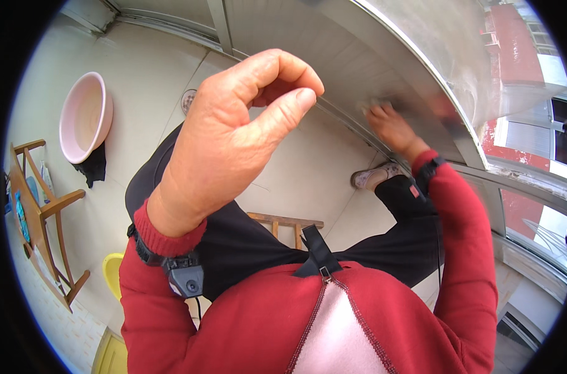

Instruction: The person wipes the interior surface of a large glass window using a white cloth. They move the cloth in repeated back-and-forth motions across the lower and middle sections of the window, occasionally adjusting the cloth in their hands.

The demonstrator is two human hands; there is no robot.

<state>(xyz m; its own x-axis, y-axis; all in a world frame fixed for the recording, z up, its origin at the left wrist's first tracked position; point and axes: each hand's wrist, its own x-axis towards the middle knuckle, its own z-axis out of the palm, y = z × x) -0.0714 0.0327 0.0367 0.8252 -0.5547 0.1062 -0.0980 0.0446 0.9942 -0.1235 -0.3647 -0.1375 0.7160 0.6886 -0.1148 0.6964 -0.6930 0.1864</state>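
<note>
My left hand (232, 135) is raised close to the camera, its fingers loosely curled and the thumb near the index fingertip. Nothing shows inside its curl. Lower down and to the right, my right hand (391, 128) presses against a grey metal panel (311, 51) below the window. A small pale thing (367, 107), too blurred to name surely, shows at its fingertips. Faint streaks and a dark reflection of the hand mark the panel. Each wrist wears a black strap; a small camera (186, 279) is fixed to the left one.
On the tiled floor (138, 61) at left stands a pink plastic basin (84, 117), beside a black cloth (94, 166). A wooden stool (54, 205) holds bottles and a blue wrapper. Part of a wooden frame (283, 219) shows between my legs. The window glass (452, 51) rises at right.
</note>
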